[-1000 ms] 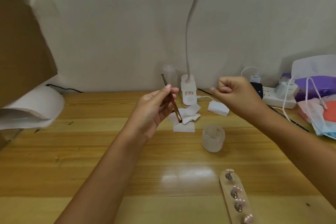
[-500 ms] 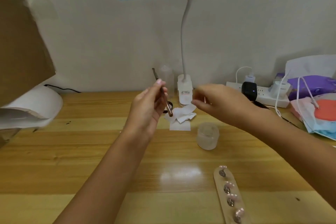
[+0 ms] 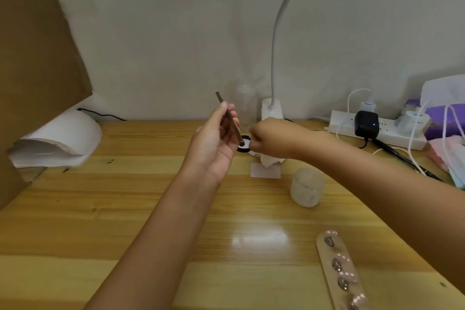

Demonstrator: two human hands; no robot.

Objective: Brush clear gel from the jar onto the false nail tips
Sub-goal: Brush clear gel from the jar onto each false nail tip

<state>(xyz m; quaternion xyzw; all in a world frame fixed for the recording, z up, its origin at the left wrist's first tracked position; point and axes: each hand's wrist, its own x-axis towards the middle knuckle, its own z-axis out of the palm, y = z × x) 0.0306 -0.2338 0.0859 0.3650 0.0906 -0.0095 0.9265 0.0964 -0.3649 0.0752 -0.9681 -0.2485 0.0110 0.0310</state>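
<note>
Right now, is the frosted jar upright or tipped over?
Upright: the frosted jar stands on its base on the wooden table. Whether its lid is on, I cannot tell.

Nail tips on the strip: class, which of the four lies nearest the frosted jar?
The nail tip at the strip's far end, farthest from the camera; the other three sit further along, away from the jar.

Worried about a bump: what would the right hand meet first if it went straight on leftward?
Likely the lower end of the brush, held by the left hand; depth is unclear.
</note>
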